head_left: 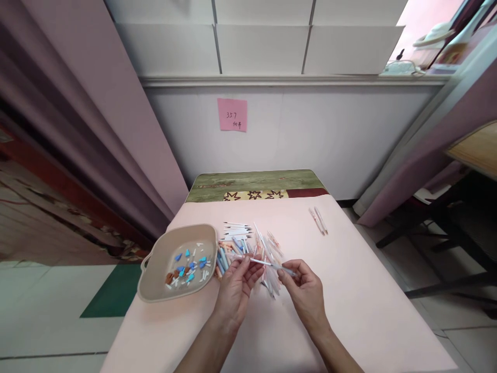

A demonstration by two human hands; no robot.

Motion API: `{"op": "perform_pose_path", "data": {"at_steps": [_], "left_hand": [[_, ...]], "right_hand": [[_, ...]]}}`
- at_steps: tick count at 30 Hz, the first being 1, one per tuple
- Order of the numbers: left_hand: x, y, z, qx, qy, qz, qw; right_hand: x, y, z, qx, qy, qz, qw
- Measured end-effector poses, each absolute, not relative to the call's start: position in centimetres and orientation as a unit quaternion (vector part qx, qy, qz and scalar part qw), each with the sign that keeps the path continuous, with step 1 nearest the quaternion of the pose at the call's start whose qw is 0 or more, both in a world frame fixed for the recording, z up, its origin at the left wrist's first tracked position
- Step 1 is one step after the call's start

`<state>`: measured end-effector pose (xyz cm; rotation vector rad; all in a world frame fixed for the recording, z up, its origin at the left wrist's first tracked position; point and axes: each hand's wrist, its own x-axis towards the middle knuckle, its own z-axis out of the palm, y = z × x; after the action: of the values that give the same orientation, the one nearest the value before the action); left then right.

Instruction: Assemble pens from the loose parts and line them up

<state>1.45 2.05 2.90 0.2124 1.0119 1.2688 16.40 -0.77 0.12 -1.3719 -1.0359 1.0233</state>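
Pen [263, 262] stretches from the left grip [237, 282] to the right grip [306, 286], each pinching it between thumb and fingers.

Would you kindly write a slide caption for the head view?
Left hand and right hand hold pen parts beside a beige basket.

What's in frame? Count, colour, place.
Table: one, pink-covered, centre
Basin: one, beige, table's left
Pieces: many, blue, brown, white, in basin
Pen parts: many, blue, orange, clear, mid-table
Thin rods: several, white, beyond pen parts
Pens: two, pale, table's right
Note: one, pink, wall
Panels: several, white, top
Curtains: two, mauve, sides
Sill items: several, mixed, upper right
Furniture: count unclear, dark, right
Slim stick: one, white-grey, over pen parts
Left hand: one, bare, stick's left
Right hand: one, bare, stick's right
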Motion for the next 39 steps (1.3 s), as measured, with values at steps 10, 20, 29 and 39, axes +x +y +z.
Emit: {"op": "perform_pose_path", "data": {"at_steps": [10,20,29,39], "left_hand": [[2.2,0.9,2.2,0.127,0.419,0.529,0.727],[2.5,0.8,2.3,0.141,0.439,0.527,0.714],[2.1,0.8,1.8,0.148,0.448,0.535,0.701],[2.5,0.7,1.7,0.153,0.452,0.527,0.703]], "right_hand": [[15.5,-0.8,0.5,-0.56,-0.494,0.392,0.538],[16.2,-1.1,0.2,-0.604,-0.522,0.373,0.472],[16.2,-1.4,0.4,-0.594,-0.595,0.304,0.448],[16.3,-1.8,0.1,-0.611,-0.613,0.279,0.416]]}}
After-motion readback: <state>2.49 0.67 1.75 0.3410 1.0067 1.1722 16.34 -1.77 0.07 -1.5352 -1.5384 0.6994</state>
